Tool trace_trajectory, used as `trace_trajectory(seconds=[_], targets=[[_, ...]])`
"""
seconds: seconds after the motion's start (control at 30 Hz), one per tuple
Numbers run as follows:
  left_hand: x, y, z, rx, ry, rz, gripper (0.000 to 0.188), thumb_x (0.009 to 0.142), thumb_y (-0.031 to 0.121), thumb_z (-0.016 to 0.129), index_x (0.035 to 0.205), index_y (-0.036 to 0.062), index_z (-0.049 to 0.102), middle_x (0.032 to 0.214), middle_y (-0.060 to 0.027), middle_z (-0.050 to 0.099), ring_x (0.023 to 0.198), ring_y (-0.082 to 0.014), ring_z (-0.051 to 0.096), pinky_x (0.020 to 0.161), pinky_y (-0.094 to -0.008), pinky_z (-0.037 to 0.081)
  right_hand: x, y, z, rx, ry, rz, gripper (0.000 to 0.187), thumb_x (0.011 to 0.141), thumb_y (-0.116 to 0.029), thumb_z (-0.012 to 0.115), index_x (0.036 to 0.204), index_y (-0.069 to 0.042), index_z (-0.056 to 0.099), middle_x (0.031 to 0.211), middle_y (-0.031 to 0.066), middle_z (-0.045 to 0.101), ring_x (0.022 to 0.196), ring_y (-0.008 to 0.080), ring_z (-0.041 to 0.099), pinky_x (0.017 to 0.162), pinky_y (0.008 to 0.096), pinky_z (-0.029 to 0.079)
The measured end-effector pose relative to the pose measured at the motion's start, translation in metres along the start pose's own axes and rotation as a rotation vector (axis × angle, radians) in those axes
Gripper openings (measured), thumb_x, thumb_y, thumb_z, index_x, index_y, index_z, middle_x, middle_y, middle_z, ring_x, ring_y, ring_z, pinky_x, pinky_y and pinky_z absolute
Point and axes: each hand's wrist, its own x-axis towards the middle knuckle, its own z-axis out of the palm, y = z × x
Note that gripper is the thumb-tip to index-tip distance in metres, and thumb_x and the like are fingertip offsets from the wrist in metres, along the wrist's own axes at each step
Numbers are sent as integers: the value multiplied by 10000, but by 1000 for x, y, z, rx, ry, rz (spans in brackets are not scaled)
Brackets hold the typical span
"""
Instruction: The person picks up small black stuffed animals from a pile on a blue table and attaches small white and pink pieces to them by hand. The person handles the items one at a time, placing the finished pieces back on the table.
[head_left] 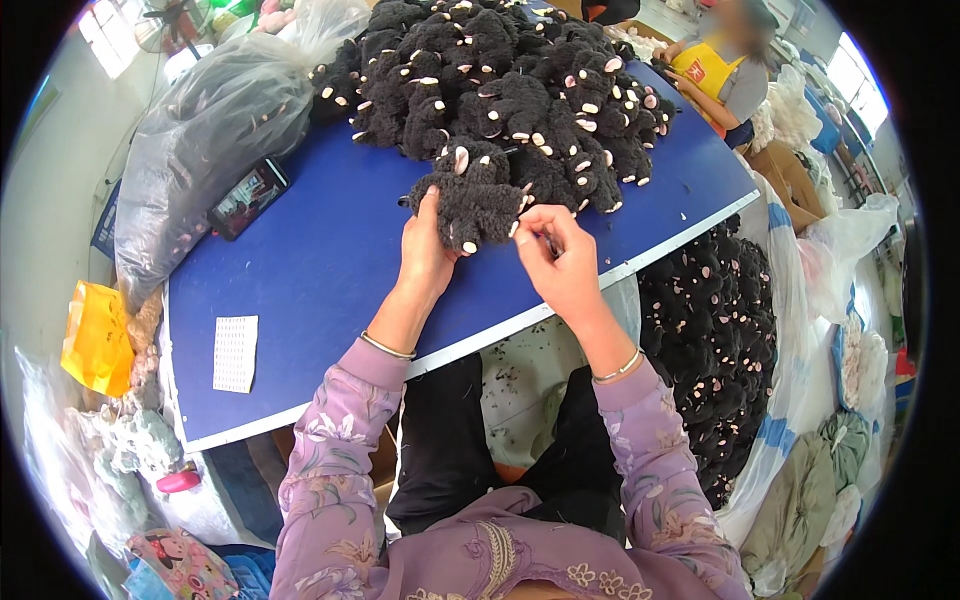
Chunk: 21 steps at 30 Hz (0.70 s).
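A fluffy black plush toy (pixel 470 207) with pale paw tips and a pinkish ear is held just over the blue table. My left hand (pixel 428 250) grips it from its left side, thumb on top and fingers underneath. At the toy's right end, my right hand (pixel 560 262) is closed in a pinch at a pale paw tip. A small dark thing shows in the curl of its fingers, too little to make out. Just beyond lies a large heap of similar black plush toys (pixel 500 75), partly touching the held one.
On the blue table (pixel 330 270) are a phone (pixel 249 198) leaning on a clear plastic bag (pixel 200 140) and a white printed sheet (pixel 235 354). More black plush toys (pixel 708 350) fill a bag at right. Across the table a person in a yellow apron (pixel 705 75) works.
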Motion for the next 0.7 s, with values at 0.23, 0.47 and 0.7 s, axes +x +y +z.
trace_trajectory(seconds=[0.23,0.47,0.7], targets=[[-2,0,7,-17,-3,43,409,979,389,456,1105,9,537,884,-78,653,647,-147,640,453,-276,504,0,-3,3,-130,4,7,187,810,-37,682,969,-35,584,770,3,638,547,-1,410,470,196,348],[-3,-6,4,235,16,166,391,967,355,518,977,-19,634,817,-51,654,668,-110,609,536,-258,482,5,-15,1,193,36,405,102,863,-90,627,855,-41,537,683,33,589,519,36,468,445,190,365],[-3,-11,7,301,11,328,292,941,246,582,1005,-32,649,870,-25,659,780,-76,579,687,-255,489,0,-8,4,40,125,162,177,845,-100,688,929,-25,553,672,-9,585,513,5,433,465,177,325]])
